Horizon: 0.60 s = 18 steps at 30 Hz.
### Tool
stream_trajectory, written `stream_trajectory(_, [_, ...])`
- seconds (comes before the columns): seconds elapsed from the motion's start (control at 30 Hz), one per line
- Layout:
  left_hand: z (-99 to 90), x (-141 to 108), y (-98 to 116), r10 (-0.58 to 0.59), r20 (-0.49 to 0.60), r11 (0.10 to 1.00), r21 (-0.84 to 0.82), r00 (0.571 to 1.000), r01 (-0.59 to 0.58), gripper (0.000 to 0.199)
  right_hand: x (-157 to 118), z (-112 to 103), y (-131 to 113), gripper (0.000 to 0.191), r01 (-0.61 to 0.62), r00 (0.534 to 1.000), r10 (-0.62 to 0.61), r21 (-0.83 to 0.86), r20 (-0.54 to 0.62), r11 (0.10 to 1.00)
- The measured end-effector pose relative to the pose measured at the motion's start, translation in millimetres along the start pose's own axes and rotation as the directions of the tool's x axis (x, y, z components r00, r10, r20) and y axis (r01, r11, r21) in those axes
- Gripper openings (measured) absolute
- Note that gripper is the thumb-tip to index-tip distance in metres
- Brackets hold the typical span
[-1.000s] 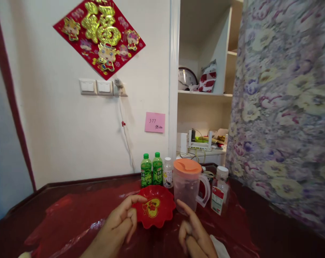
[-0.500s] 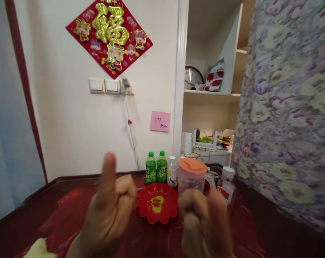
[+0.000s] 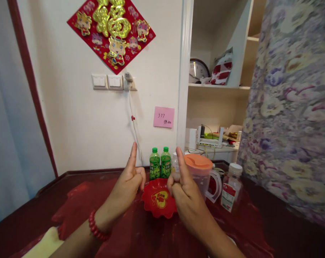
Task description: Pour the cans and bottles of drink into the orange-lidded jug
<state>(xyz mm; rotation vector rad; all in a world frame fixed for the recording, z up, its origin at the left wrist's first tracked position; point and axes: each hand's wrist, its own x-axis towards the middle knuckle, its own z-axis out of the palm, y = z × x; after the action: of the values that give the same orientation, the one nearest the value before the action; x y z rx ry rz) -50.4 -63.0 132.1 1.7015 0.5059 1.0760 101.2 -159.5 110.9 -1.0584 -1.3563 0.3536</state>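
Observation:
Over the table, my left hand has one finger pointing up and the others curled in, holding nothing. A red bead bracelet circles that wrist. My right hand makes much the same shape, one finger raised and the rest folded, also with nothing in it. Between and behind the hands lies a red scalloped plate with a yellow heart design; the right hand hides its right side. Close behind the right hand stands a clear pitcher with an orange lid.
Two green bottles stand behind the plate. A white-capped bottle is partly hidden by the right hand. A clear jar stands right of the pitcher. A pale yellow object lies at the front left of the dark red table.
Both hands have moved farther forward and closer together, showing more of the forearms and the bracelet. The right hand's raised finger now stands upright. The view has shifted slightly.

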Motion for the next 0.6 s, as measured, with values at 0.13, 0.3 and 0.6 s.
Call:
stream_trajectory(0.13, [3.5,1,-3,-0.027,0.027,1.0,-0.013,0.999,0.027,0.098,-2,0,6,0.081,-0.011,1.0,0.011,0.022,-0.001,1.0])
stream_trajectory(0.3, [7.8,1,-7,-0.028,0.05,1.0,0.005,0.998,0.027,0.097,-5,-1,10,0.081,-0.039,0.999,0.039,-0.007,0.01,0.999])
stream_trajectory(0.6, [-1.0,2,-33,-0.165,0.091,0.985,0.065,0.982,0.159,0.097,-15,-27,16,0.075,-0.08,0.989,0.093,0.111,-0.117,0.991])
